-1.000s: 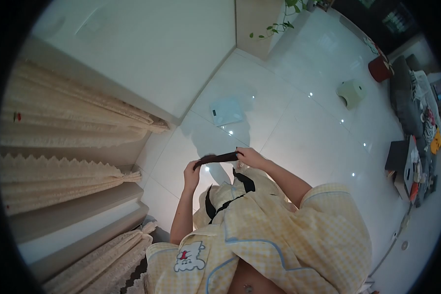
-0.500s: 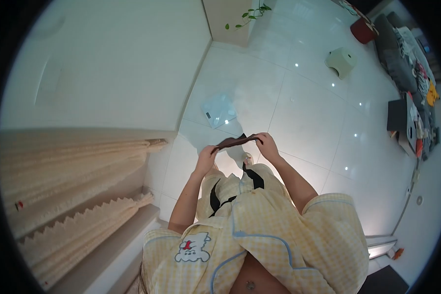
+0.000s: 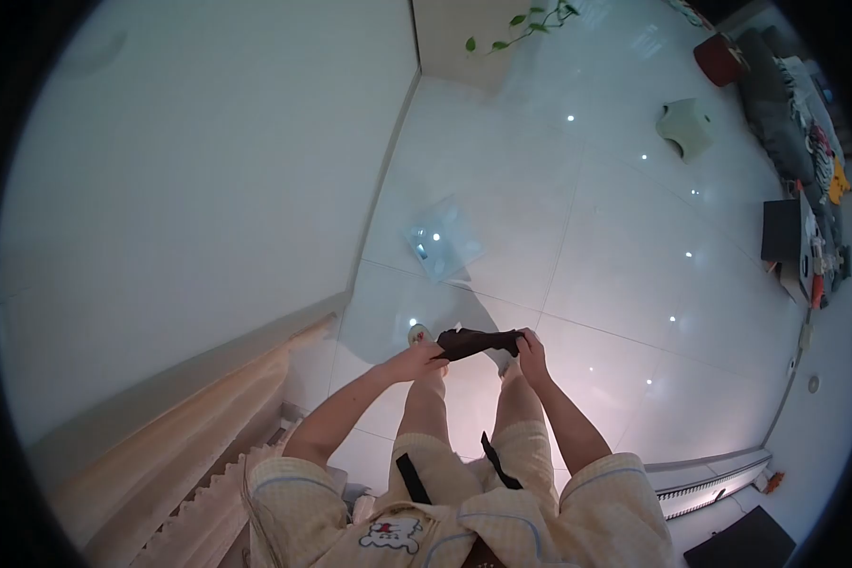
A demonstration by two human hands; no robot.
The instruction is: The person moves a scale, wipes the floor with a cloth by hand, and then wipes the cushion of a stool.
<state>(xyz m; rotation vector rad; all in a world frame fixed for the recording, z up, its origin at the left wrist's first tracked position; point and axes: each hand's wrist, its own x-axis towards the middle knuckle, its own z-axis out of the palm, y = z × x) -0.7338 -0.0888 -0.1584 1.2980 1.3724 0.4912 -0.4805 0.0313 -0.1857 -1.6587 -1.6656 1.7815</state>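
Observation:
A dark brown strip of cloth (image 3: 478, 344) is stretched between my two hands, above the feet. My left hand (image 3: 418, 362) has its fingers closed on the left end, and my right hand (image 3: 531, 357) grips the right end. Below the cloth, a slippered foot (image 3: 420, 334) shows on the floor. Two black straps (image 3: 413, 478) hang over the light yellow checked shorts (image 3: 435, 457).
A pale glass scale (image 3: 445, 239) lies on the tiled floor ahead. A light green stool (image 3: 686, 129) stands farther right, near a red bin (image 3: 720, 60) and a grey sofa (image 3: 765, 90). Beige curtains (image 3: 180, 464) hang at the lower left.
Both hands and the cloth have moved lower in view. The legs now show more below them, with one foot forward on the left, and the cloth looks wider and bunched.

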